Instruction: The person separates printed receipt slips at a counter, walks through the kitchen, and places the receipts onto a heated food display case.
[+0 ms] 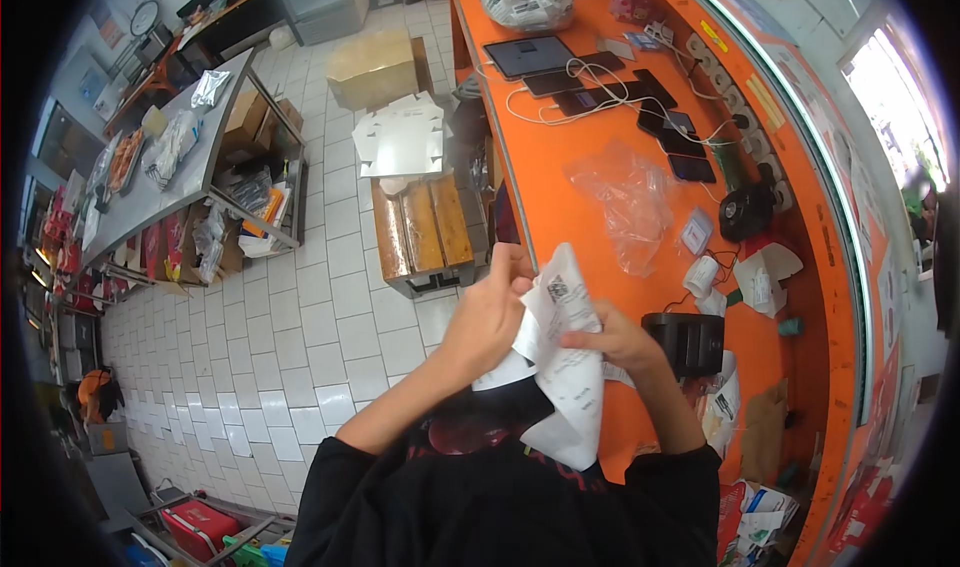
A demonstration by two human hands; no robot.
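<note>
Several long printed paper receipts [568, 387] hang in front of my chest, and one near the top bears a QR code. Pinched at the upper left edge of the papers is my left hand [487, 312], its fingers curled and partly hidden. From the right, my right hand [622, 339] grips the receipts with the thumb on the front and the other fingers behind. The lower ends of the papers hang loose over my dark shirt. Close to my right forearm a black receipt printer [684, 344] stands on the orange counter [560, 192].
A crumpled clear plastic bag [630, 202], a tablet [532, 57], phones with white cables and a card terminal [747, 212] lie on the counter. A wooden bench [424, 229] stands left of it. Further left is a metal table [190, 157]; a person [97, 397] is far left.
</note>
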